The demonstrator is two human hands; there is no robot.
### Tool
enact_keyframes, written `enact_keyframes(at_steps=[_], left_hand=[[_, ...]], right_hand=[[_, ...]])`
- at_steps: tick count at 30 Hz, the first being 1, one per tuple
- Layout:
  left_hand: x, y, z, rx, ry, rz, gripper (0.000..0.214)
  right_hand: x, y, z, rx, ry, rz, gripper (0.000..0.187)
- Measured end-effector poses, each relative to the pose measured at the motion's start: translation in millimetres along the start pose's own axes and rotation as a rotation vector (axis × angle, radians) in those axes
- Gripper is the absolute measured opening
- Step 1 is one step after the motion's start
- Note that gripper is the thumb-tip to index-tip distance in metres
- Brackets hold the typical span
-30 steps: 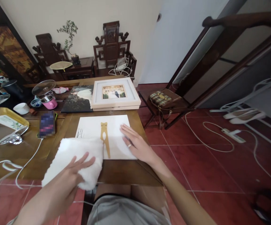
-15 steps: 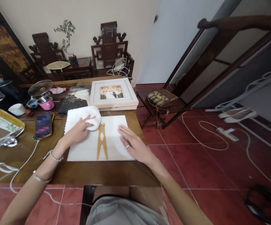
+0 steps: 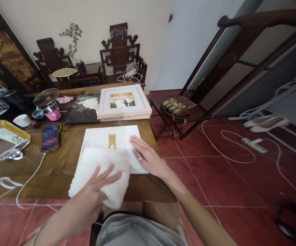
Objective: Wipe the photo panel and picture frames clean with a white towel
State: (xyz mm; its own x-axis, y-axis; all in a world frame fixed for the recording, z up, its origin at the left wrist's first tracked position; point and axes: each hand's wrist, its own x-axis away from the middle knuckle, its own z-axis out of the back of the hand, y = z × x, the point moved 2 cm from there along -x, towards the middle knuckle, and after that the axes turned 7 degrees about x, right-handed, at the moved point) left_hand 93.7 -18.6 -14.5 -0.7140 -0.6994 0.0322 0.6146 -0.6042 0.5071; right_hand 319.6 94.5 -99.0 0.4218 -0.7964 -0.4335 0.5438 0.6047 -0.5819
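Note:
A white board point(image 3: 121, 137) with a gold clip-shaped strip point(image 3: 112, 140) lies flat on the wooden table point(image 3: 60, 153). My left hand point(image 3: 96, 193) presses flat on a fluffy white cloth point(image 3: 99, 169), fingers spread, at the board's near edge; the cloth covers the lower part of the strip. My right hand point(image 3: 148, 157), wearing a ring, lies flat and open on the board's right side.
Behind the board sit a white framed photo point(image 3: 123, 101) and a dark photo print point(image 3: 85, 109). To the left are a phone point(image 3: 50, 136) with a white cable, a pink mug point(image 3: 53, 112), a yellow tray point(image 3: 6, 131). A stool with a bag point(image 3: 174, 106) stands right; cords cross the red tiles.
My left hand has dragged the cloth from the board's far left corner back toward me, over the strip's lower part. My right hand has stayed in place on the board.

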Motion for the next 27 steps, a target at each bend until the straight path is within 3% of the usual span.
enact_keyframes(at_steps=[2, 5, 11, 16, 21, 27], left_hand=[[-2.3, -0.5, 2.4, -0.007, -0.026, 0.007, 0.04], [-21.1, -19.5, 17.5, -0.005, -0.032, 0.04, 0.045], [-91.1, -72.5, 46.4, -0.055, -0.03, 0.101, 0.046], [-132.2, -84.0, 50.3, -0.205, -0.031, 0.16, 0.043], [-124.3, -63.0, 35.2, -0.306, -0.028, 0.183, 0.044], [-71.5, -15.0, -9.7, -0.331, -0.081, 0.109, 0.025]], right_hand=[[-0.1, -0.5, 0.7, -0.011, 0.005, -0.004, 0.046], [-0.6, -0.6, 1.1, -0.023, 0.011, -0.01, 0.046], [-1.2, -0.1, 1.4, -0.009, 0.0, -0.008, 0.046], [-1.3, -0.6, 2.8, 0.004, -0.013, -0.014, 0.045], [-1.3, -0.9, 2.4, 0.003, -0.024, -0.007, 0.046], [-1.2, 0.0, 0.8, 0.011, -0.02, -0.023, 0.045]])
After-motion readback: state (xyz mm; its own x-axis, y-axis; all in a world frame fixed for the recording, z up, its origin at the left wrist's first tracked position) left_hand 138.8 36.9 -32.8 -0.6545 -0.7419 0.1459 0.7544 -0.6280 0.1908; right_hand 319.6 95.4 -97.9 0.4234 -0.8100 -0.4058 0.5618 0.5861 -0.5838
